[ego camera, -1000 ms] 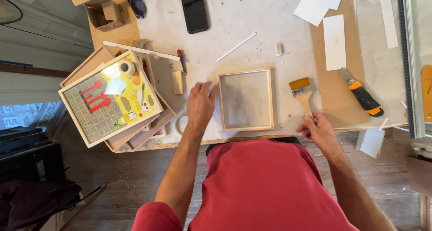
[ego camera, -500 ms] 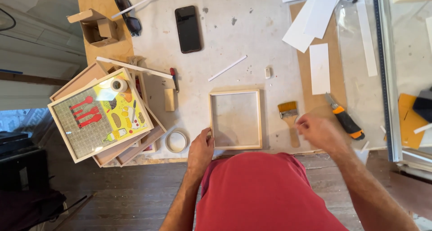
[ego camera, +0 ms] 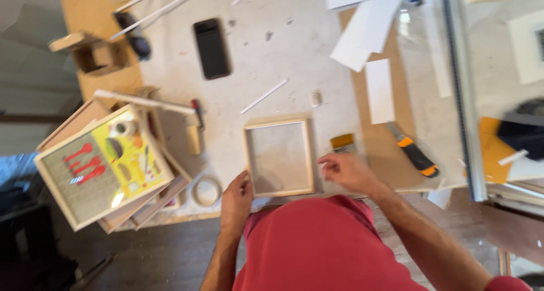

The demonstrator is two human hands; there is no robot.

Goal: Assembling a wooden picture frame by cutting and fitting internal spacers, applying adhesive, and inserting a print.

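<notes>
Left hand touches the frame's left edge, fingers loose; right hand hovers open beside the brush, holding nothing

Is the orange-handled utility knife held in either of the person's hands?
No. The utility knife lies on the worktop, apart from the right hand, while the left hand touches the wooden frame.

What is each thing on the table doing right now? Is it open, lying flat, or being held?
Wooden frame: flat, empty in the middle.
Left hand: touching the frame's lower left corner.
Right hand: open, beside the frame, holding nothing.
Brush: lying flat, partly behind the right hand.
Phone: flat, screen dark.
Tape roll: lying flat.
Utility knife: lying untouched.
</notes>
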